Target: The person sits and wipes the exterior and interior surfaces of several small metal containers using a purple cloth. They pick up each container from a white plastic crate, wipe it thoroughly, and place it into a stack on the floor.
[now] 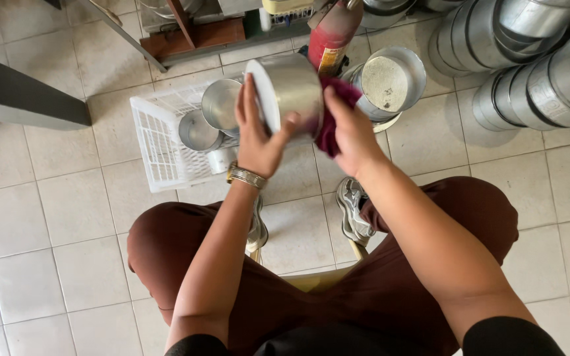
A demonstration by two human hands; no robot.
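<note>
Midway, seemingly | left hand (256,135) gripped steel pot (293,89) by its rim, above floor | right hand (351,128) pressed maroon cloth (333,109) against it | wiped pots in white basket (159,142); stacks (529,59) waited.

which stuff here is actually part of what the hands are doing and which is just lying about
In hand:
- round metal tin, held by left hand
- dark red cloth, pressed to the tin by right hand

Lying about:
- white plastic basket holding smaller tins
- stacked metal tins
- red bottle
- open tin on floor
</note>
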